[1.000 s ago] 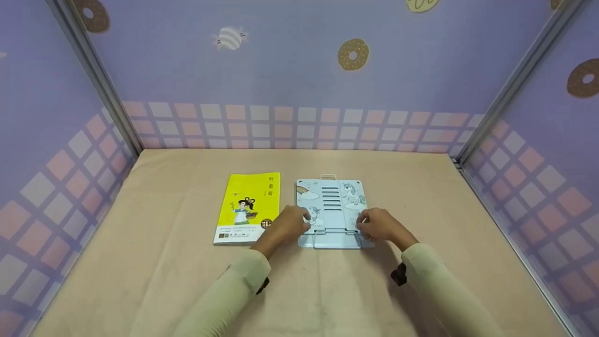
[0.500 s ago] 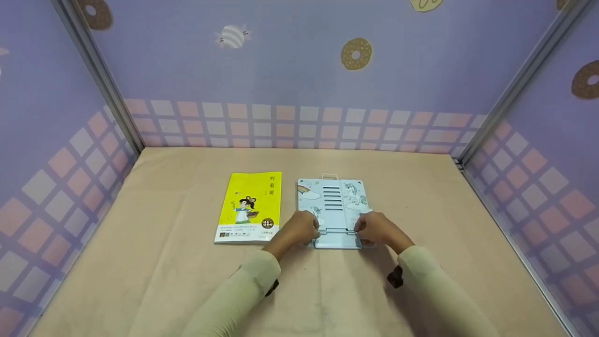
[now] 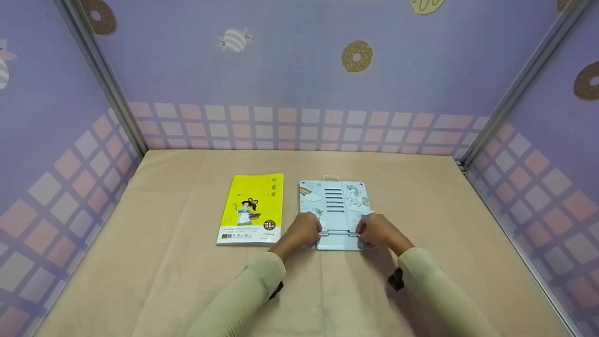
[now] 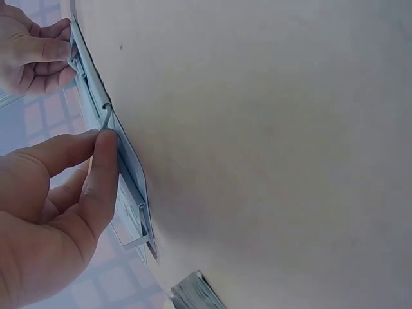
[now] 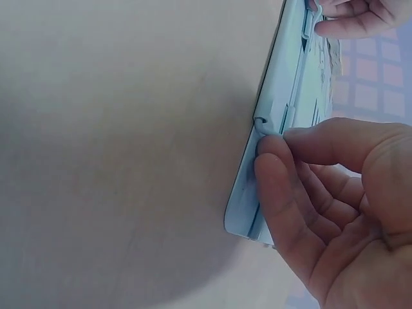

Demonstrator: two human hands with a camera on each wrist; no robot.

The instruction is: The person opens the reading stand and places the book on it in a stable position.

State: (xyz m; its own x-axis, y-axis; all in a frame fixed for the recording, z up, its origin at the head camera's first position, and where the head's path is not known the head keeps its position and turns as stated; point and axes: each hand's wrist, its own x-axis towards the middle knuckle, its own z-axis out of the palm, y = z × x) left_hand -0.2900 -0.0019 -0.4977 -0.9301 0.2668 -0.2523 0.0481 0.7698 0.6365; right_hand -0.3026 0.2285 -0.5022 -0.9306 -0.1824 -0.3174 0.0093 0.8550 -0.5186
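- Around you stands a purple wall (image 3: 299, 79) printed with donuts and sweets, with pink and white squares along its lower part.
- In front of you is a table (image 3: 154, 281) covered in beige cloth.
- You wear pale sleeves, the left sleeve (image 3: 238, 297) and the right sleeve (image 3: 444, 290) both reaching in from the near edge.
- Your light blue stand (image 3: 334, 220) lies flat on the table between your hands, slots down its middle, unicorns and a rainbow printed on it.
- Just to the left of the stand lies a yellow book (image 3: 252, 210), cover up.
- Your left hand (image 3: 304, 229) has thumb and forefinger closed together, pinching the left wire (image 4: 107, 114) near the stand's lower edge.
- Your right hand (image 3: 378, 229) likewise pinches the right wire (image 5: 265, 127) between thumb and fingertip, its other fingers bent.
- A pale wire loop (image 3: 331, 178) sticks out from the stand's far edge.
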